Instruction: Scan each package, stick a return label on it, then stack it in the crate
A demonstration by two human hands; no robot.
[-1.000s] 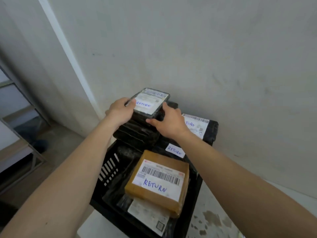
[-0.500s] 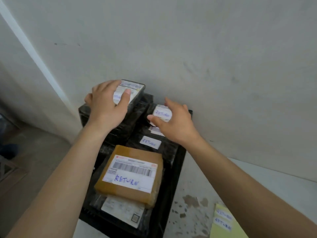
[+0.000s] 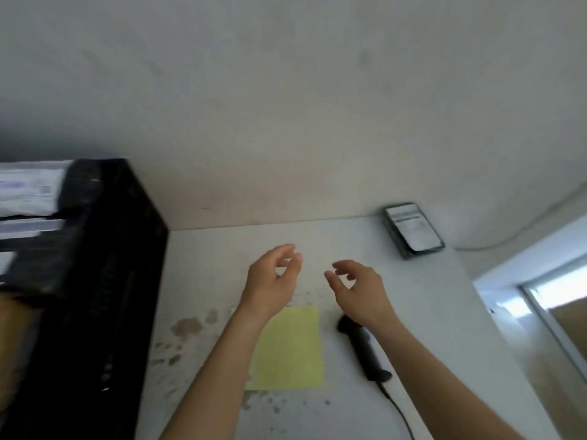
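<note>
Hovering empty: left hand (image 3: pixel 270 281), right hand (image 3: pixel 360 285).

The crate (image 3: pixel 104 281) is seen as black, with a faint speckled shine on its wall. Inside it, white labels (image 3: pixel 28 192) and a brown patch of cardboard (image 3: pixel 12 331) are seen, blurred. To the right of the crate, the table (image 3: pixel 428 312) is pale grey-white and is marked with brownish and grey stains (image 3: pixel 187 327). A plain yellow-green sheet (image 3: pixel 292 347) is laid further right, then a black scanner (image 3: pixel 365 350) with a black cable. A dark package (image 3: pixel 413 230) with a white label is seen farthest right. The wall (image 3: pixel 286 90) is grey-beige.
</note>
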